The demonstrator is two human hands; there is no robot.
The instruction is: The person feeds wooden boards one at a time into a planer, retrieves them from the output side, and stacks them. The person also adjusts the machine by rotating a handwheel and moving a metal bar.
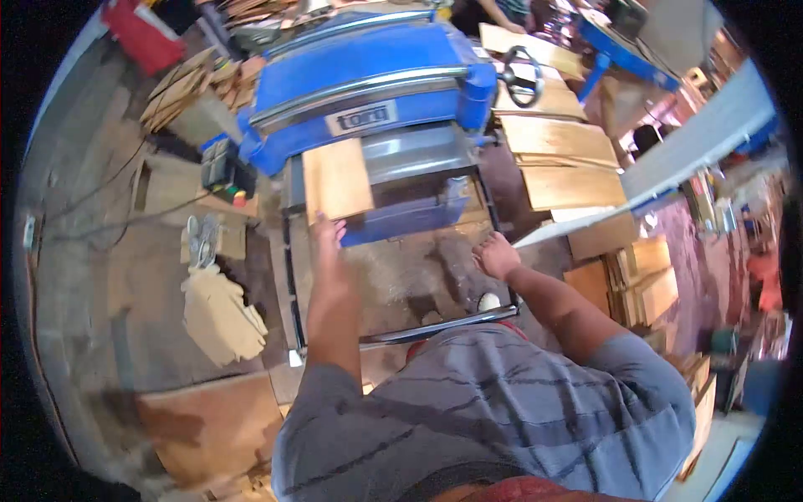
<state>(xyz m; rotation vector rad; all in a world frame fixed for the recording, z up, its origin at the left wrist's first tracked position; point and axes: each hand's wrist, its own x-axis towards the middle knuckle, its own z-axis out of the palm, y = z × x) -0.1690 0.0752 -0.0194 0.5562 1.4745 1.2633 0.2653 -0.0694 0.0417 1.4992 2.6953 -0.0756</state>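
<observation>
A flat light-brown wooden board point(339, 177) lies with its far end on the dark metal bed point(418, 155) of a blue planer-like machine point(360, 71) lettered "torq". My left hand point(329, 232) is at the board's near edge, thumb at the top and fingers curled against the edge; it looks closed on it, slightly blurred. My right hand point(496, 256) is over the right side rail point(493, 205) of the metal frame, its fingers curled in. Whether it touches the rail or holds anything is hidden.
Wooden boards point(569, 159) are stacked right of the machine, below a black handwheel point(523, 77). More wood pieces point(640, 280) stand at right. A frame bar point(439, 326) crosses before my body. Cut tan pieces point(219, 314) and cables point(125, 209) lie at left. A person's arm point(500, 15) shows behind.
</observation>
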